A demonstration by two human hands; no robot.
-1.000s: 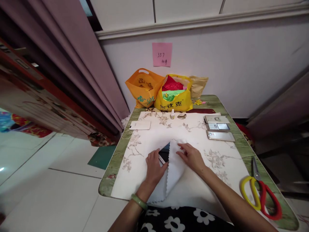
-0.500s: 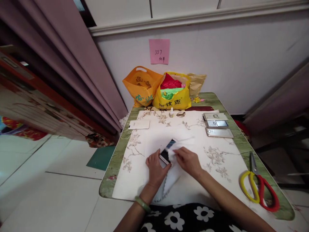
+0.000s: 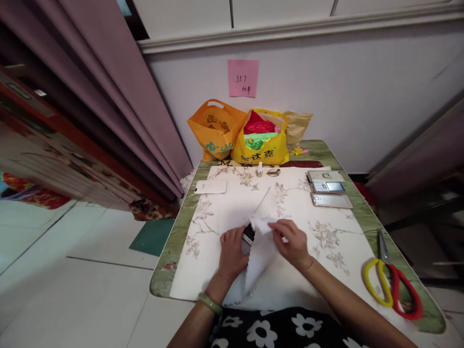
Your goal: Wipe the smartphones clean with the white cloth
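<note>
One white phone (image 3: 210,187) lies back up at the left of the frame's middle, apparently set aside so that it clears the working spot. Right of it, lower in the frame, the left hand (image 3: 232,253) has its fingers curled around the left end of a dark-screened phone (image 3: 248,235), probably to steady it; whether that phone rests on the surface or is slightly lifted, I cannot tell. A white cloth (image 3: 263,241) with a scalloped edge covers the rest of that phone at the frame's lower centre. The right hand (image 3: 292,241) pinches the cloth between thumb and fingertips, which seems to give control of that one part while the remainder hangs loose.

At right, three phones (image 3: 328,187) lie in a neat row, likely kept together out of reach of the sleeveless forearms. In the lower right, scissors (image 3: 384,256) point away from the person, handles nearest.

As for edges, the table (image 3: 163,270) ends just past the left wrist. Beyond the fingers, the patterned sheet (image 3: 232,208) gives open room up to a small bottle (image 3: 259,170). The cloth's far edge blends into the sheet. The right forearm has space before the scissors.
</note>
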